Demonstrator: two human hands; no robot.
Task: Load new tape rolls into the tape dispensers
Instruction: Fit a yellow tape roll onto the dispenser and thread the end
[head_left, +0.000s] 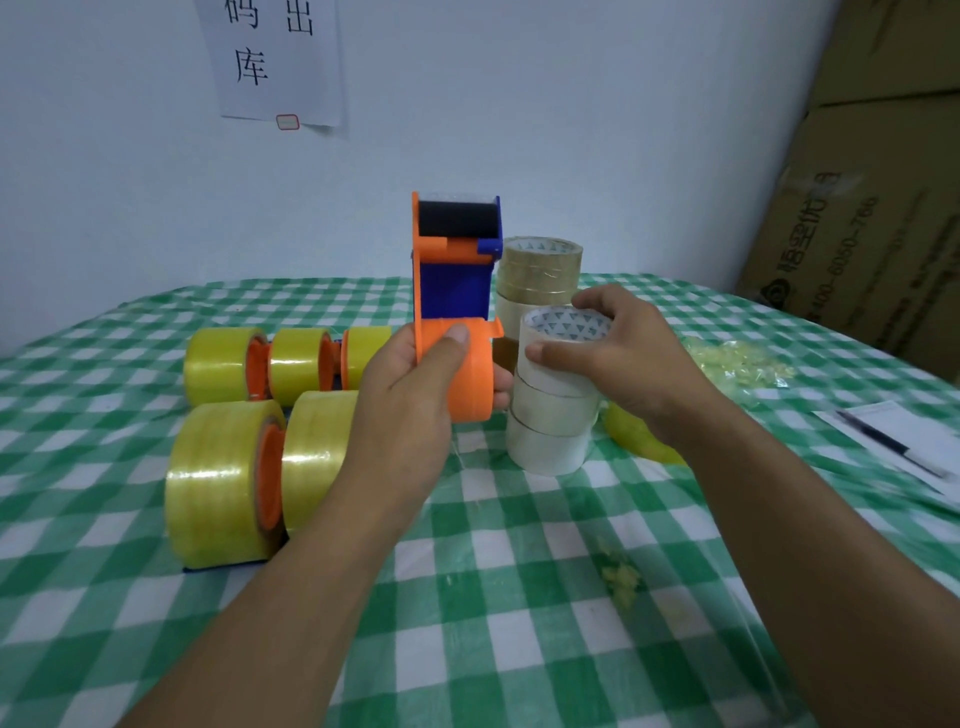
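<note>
Head view: the left hand (410, 400) is gripping an empty orange and blue tape dispenser (457, 291) by its round orange hub, thumb pressing on the front and fingertips curling round the far side. It is holding the dispenser upright above the green checked tablecloth (519, 597), near the middle of the table. The right hand (628, 358) is clasping the top white tape roll (563, 338) of a stack of white rolls (548, 431) just right of the dispenser, thumb on the near wall and fingers wrapping over the rim.

A stack of brown tape rolls (540, 270) is standing right behind the white stack and just beside the dispenser's blue body, crowding that side. To the left, five loaded dispensers (223, 467) with yellow tape are lying in two rows, the nearest ones touching the left wrist. A yellow roll (641, 441) is peeking out under the right wrist, and a heap of yellowish scraps (737, 358) is lying beyond it. Smaller scraps (621, 571) are sitting on the cloth between the forearms.

At the right edge a pen (883, 441) is resting on a sheet of paper (930, 431). Cardboard boxes (872, 208) are closing in the right side, and a wall with a paper sign (275, 62) is closing the back. The cloth nearest the person is lying bare between the arms.
</note>
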